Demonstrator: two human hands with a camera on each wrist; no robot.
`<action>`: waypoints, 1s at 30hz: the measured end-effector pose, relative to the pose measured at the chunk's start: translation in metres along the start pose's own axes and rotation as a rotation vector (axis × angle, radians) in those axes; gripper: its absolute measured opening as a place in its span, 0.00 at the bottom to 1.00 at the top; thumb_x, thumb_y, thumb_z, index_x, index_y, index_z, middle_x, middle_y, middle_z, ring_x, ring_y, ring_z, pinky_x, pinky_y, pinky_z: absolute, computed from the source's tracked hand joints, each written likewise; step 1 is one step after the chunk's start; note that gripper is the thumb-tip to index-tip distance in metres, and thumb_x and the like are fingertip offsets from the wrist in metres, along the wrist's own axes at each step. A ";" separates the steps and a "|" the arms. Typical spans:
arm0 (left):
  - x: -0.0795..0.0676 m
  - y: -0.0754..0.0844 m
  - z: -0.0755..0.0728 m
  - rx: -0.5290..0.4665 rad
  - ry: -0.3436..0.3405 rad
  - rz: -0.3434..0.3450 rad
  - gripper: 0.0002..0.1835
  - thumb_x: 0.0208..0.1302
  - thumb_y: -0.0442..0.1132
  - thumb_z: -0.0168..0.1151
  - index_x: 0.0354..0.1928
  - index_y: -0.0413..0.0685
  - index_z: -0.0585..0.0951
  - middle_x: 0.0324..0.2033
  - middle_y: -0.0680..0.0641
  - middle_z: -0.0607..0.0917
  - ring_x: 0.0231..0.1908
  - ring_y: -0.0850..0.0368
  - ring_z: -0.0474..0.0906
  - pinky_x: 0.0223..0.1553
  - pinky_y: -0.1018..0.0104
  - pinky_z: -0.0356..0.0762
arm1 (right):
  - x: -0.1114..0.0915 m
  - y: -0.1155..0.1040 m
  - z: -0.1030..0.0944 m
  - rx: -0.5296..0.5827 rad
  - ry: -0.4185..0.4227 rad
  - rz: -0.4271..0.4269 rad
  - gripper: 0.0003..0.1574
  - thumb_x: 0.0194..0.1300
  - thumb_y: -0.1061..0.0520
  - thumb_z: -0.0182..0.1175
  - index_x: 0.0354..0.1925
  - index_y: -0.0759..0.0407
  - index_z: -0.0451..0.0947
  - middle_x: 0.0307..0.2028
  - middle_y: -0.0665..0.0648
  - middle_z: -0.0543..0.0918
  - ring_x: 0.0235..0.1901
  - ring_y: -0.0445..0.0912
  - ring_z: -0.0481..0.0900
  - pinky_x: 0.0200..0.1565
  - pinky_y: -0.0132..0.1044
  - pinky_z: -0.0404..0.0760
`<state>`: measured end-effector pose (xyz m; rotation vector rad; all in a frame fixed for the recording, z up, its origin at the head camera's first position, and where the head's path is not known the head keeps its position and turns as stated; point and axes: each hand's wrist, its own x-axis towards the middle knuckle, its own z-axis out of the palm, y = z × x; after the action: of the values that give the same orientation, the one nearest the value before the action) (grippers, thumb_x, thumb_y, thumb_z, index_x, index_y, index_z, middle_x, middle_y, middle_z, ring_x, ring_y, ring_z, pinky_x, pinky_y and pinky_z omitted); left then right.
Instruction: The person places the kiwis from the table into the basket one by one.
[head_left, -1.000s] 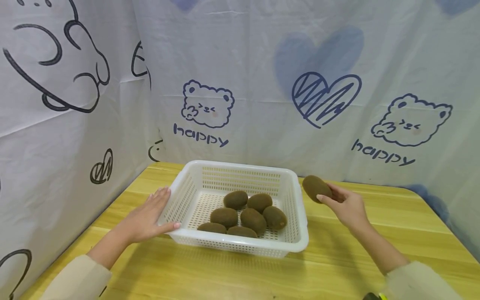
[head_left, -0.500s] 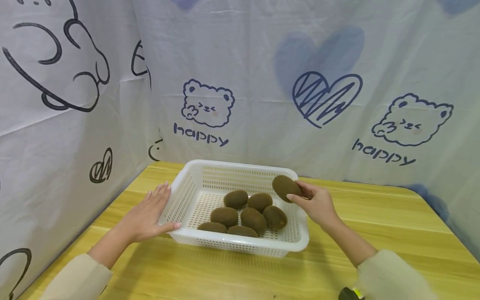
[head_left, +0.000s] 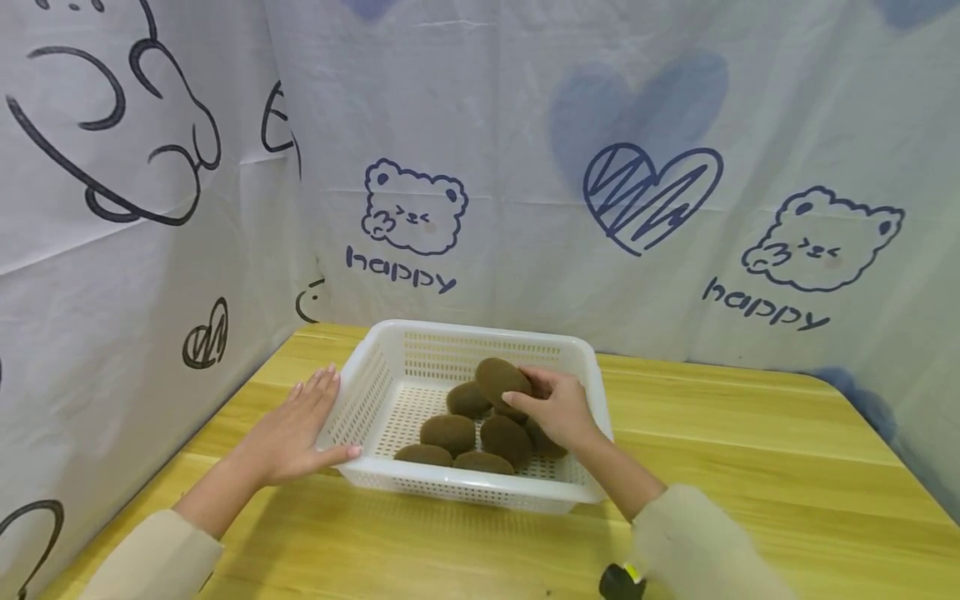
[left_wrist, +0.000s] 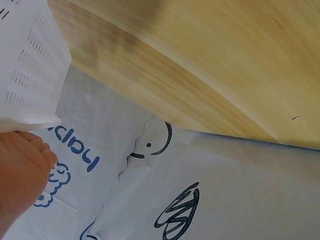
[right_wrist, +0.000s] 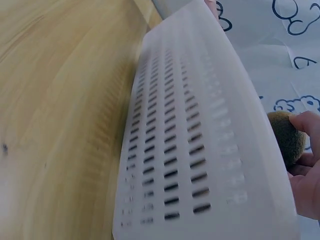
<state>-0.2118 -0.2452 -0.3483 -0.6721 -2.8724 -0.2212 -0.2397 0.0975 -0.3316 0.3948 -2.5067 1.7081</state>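
A white perforated plastic basket (head_left: 465, 482) sits on the wooden table with several brown kiwis (head_left: 448, 434) on its bottom. My left hand (head_left: 292, 437) rests against the basket's left side, fingers extended along the outside and thumb on the rim; only part of this hand (left_wrist: 25, 165) shows in the left wrist view. With thumb and fingers my right hand (head_left: 558, 408) holds a kiwi (head_left: 501, 382) over the basket, above the other kiwis, partly hiding those on the right. The right wrist view shows the held kiwi (right_wrist: 288, 137) beyond the basket wall (right_wrist: 170, 125).
The wooden table (head_left: 750, 467) extends to the right and in front of the basket. White cloth (head_left: 525, 167) printed with bears and hearts hangs behind it and at the left. A dark object with a yellow part (head_left: 622, 582) is near my right sleeve.
My right hand has carried the kiwi leftward from beyond the basket's right rim to over the kiwis inside. The left hand and basket stay in place.
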 end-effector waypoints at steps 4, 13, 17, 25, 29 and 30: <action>-0.001 -0.001 -0.001 -0.011 -0.003 -0.001 0.54 0.56 0.65 0.54 0.67 0.25 0.50 0.69 0.29 0.49 0.69 0.32 0.47 0.68 0.41 0.49 | 0.003 -0.002 0.020 0.017 -0.010 -0.013 0.27 0.57 0.62 0.63 0.55 0.71 0.73 0.50 0.67 0.80 0.48 0.56 0.81 0.48 0.39 0.82; -0.002 -0.002 -0.002 -0.024 -0.003 -0.011 0.53 0.56 0.64 0.54 0.67 0.26 0.51 0.69 0.29 0.50 0.68 0.32 0.48 0.68 0.41 0.49 | 0.008 -0.007 0.058 -0.066 -0.092 0.032 0.27 0.57 0.58 0.64 0.54 0.68 0.75 0.49 0.65 0.81 0.47 0.53 0.82 0.46 0.38 0.82; -0.003 -0.003 -0.002 -0.034 -0.003 -0.021 0.53 0.56 0.64 0.54 0.68 0.26 0.51 0.69 0.30 0.51 0.69 0.32 0.48 0.68 0.41 0.49 | 0.012 -0.008 0.069 -0.091 -0.139 0.047 0.24 0.55 0.58 0.65 0.51 0.67 0.78 0.45 0.63 0.84 0.42 0.50 0.82 0.42 0.35 0.82; -0.002 -0.002 -0.001 -0.060 -0.012 -0.038 0.53 0.57 0.64 0.54 0.68 0.26 0.50 0.69 0.30 0.50 0.69 0.33 0.47 0.68 0.41 0.48 | 0.012 -0.012 0.076 -0.203 -0.202 0.015 0.29 0.55 0.57 0.65 0.54 0.68 0.75 0.50 0.64 0.81 0.49 0.53 0.80 0.52 0.42 0.79; -0.001 -0.002 0.001 -0.077 -0.015 -0.042 0.53 0.57 0.63 0.54 0.68 0.26 0.49 0.69 0.30 0.50 0.69 0.33 0.46 0.68 0.41 0.47 | 0.011 -0.011 0.075 -0.199 -0.208 0.002 0.29 0.56 0.58 0.65 0.55 0.69 0.74 0.52 0.65 0.80 0.51 0.54 0.78 0.53 0.44 0.78; -0.001 -0.002 0.001 -0.078 -0.013 -0.043 0.53 0.57 0.63 0.55 0.68 0.26 0.49 0.69 0.30 0.50 0.69 0.33 0.46 0.68 0.41 0.47 | 0.010 -0.010 0.075 -0.189 -0.212 0.000 0.27 0.56 0.58 0.64 0.53 0.69 0.75 0.51 0.64 0.80 0.52 0.55 0.78 0.53 0.44 0.78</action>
<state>-0.2118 -0.2471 -0.3495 -0.6286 -2.9061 -0.3375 -0.2413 0.0226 -0.3483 0.5868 -2.7845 1.4825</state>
